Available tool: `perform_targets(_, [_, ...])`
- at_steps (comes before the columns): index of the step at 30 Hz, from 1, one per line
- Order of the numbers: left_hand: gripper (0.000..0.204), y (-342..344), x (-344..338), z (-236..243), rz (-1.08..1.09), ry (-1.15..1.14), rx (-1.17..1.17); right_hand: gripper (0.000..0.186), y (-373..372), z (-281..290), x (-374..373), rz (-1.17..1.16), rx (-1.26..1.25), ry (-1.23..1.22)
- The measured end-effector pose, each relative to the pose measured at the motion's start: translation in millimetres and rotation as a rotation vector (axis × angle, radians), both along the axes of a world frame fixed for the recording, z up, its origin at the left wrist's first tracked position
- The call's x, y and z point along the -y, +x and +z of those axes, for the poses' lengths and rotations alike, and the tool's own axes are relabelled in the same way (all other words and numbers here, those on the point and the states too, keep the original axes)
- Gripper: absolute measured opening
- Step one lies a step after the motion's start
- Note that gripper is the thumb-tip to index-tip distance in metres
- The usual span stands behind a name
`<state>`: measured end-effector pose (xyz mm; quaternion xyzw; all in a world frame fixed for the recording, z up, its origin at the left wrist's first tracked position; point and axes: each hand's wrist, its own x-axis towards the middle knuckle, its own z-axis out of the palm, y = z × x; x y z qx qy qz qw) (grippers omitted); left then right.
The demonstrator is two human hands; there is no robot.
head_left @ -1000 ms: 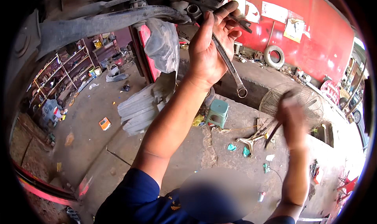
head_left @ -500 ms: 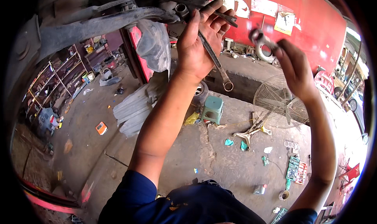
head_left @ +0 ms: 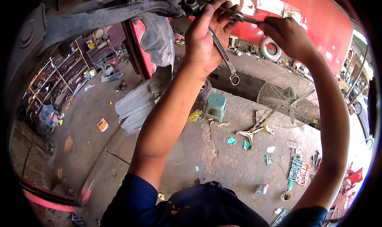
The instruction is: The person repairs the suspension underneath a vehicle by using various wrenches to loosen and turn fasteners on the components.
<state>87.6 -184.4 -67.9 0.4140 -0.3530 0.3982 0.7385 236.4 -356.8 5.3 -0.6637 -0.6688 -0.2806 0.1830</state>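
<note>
Overhead, beneath the dark underside of a vehicle, my left hand (head_left: 207,42) is raised, palm toward me. Its fingers curl around a ring-ended wrench (head_left: 223,57), whose ring end hangs below the palm. My right hand (head_left: 289,36) grips the handle of a second wrench (head_left: 250,20), held roughly level. The ring head of that one is at my left fingertips; whether it touches the dark metal there I cannot tell. Just left of my left hand is a round metal bush (head_left: 191,3), by the end of a long dark suspension arm (head_left: 107,20).
A large wire-caged fan (head_left: 288,101) stands on the right, with a green stool (head_left: 216,106) left of it. An open socket set (head_left: 299,171) and a bottle (head_left: 262,189) are on the floor. Cluttered shelves (head_left: 59,77) line the left; a tyre (head_left: 270,48) leans by the red wall.
My right hand has moved up and left, bringing its wrench's ring head to my left fingers. The left hand shifted slightly up and right, still with its wrench hanging down.
</note>
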Motion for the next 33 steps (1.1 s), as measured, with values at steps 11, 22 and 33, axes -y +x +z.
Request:
perform_targets(11, [0.027, 16, 10, 5, 0.224, -0.075, 0.004, 0.025, -24, 17, 50, 0.102, -0.523, -0.334])
perform_targets(22, [0.024, 5, 30, -5, 0.284, -0.136, -0.037, 0.038, 29, 2, 31, 0.689, -1.273, -0.798])
perform_targets(33, [0.042, -227, 141, -307, 0.572, -0.398, -0.742, 0.021, -21, -19, 63, 0.558, -1.56, -0.612])
